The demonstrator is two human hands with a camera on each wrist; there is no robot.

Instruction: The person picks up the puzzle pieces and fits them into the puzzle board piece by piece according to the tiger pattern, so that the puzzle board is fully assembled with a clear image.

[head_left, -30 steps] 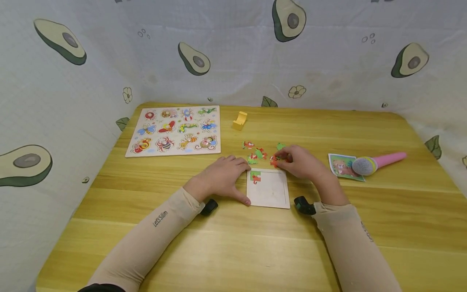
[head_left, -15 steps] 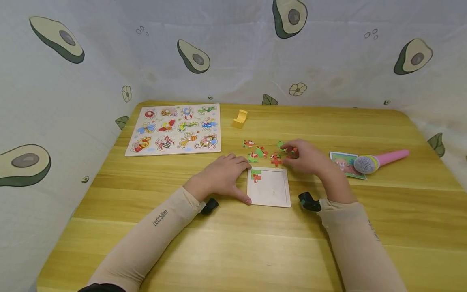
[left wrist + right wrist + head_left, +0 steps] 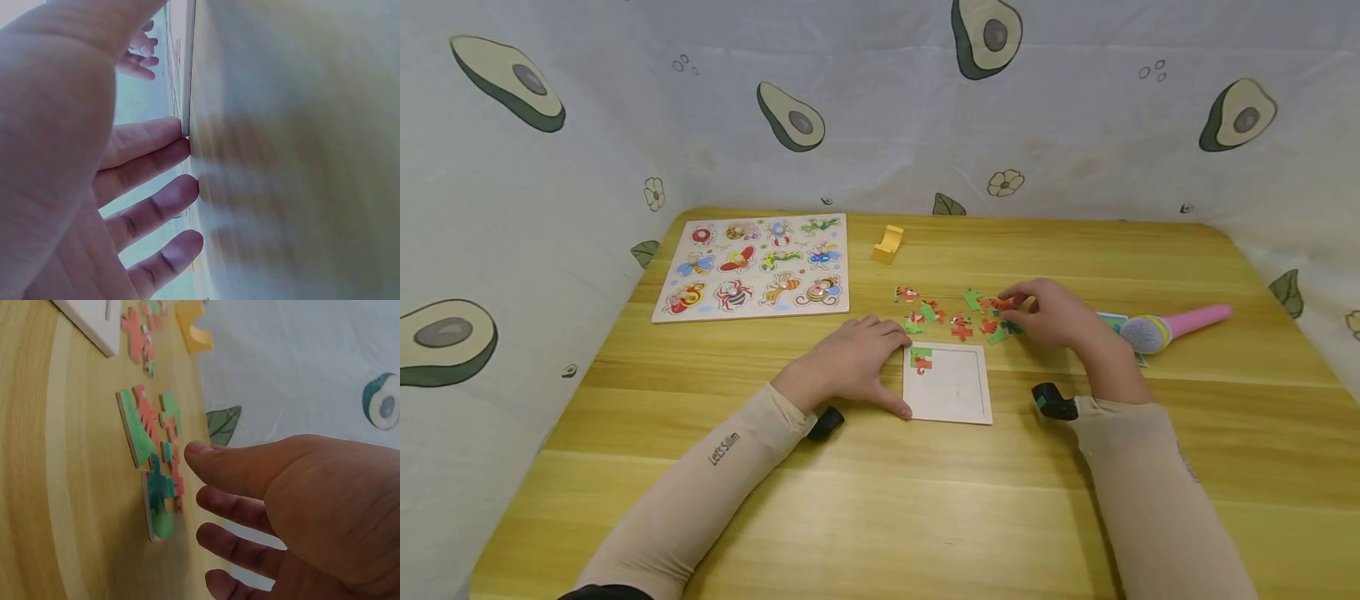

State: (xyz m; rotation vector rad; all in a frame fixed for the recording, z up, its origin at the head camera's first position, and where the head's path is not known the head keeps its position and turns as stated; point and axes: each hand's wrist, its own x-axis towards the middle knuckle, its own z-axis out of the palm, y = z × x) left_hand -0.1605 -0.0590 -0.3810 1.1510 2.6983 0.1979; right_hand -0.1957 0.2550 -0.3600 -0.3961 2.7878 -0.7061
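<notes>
While touching the tray [image 3: 951, 387] with spread left hand [image 3: 859, 360], reached to far pieces [image 3: 961, 327], with half-curled right hand [image 3: 1054, 315], with unclear grip.

My right hand [image 3: 1051, 315] and the microphone [image 3: 1187, 323] hide most of the picture card [image 3: 1112, 318], and my fingers cover some puzzle pieces [image 3: 973, 299]; whether I touch one, I can't tell. From my right wrist, the top edge cuts off most of the white board [image 3: 94, 325]. From my left, the bench [image 3: 294, 162] blurs and the board's face is an unreadable sliver.
</notes>
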